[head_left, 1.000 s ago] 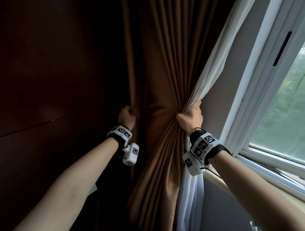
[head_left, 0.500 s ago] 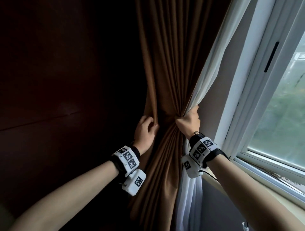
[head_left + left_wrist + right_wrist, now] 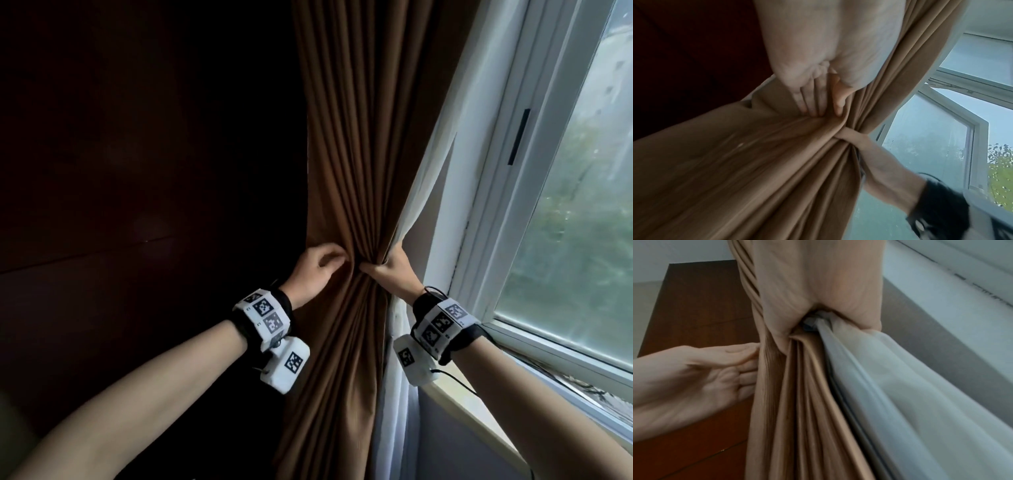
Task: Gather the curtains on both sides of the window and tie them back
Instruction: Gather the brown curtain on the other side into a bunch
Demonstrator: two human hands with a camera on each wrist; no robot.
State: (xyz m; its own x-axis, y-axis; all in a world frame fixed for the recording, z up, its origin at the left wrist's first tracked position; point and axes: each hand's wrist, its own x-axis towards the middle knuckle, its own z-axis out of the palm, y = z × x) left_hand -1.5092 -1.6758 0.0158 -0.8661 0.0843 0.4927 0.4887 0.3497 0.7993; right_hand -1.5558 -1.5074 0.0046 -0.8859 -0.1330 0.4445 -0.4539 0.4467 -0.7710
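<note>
A brown curtain (image 3: 352,154) hangs in the middle, pinched to a narrow waist, with a white sheer curtain (image 3: 431,178) along its right side. My right hand (image 3: 390,274) grips both layers at the waist, and its thumb wraps across the front folds. The right wrist view has the sheer curtain (image 3: 910,386) and brown curtain (image 3: 801,402) running out of that fist. My left hand (image 3: 320,270) is just left of it, its fingers (image 3: 809,100) and thumb curled into the brown curtain (image 3: 735,162) at the bundle's left side.
A dark wooden wall panel (image 3: 137,171) fills the left. The white window frame (image 3: 507,154) and rain-streaked glass (image 3: 582,205) stand at the right. A pale sill (image 3: 479,407) runs below my right wrist.
My left hand has moved right, bringing the curtain's left edge in beside my right hand. The bundle is now narrower. My right hand has kept its hold.
</note>
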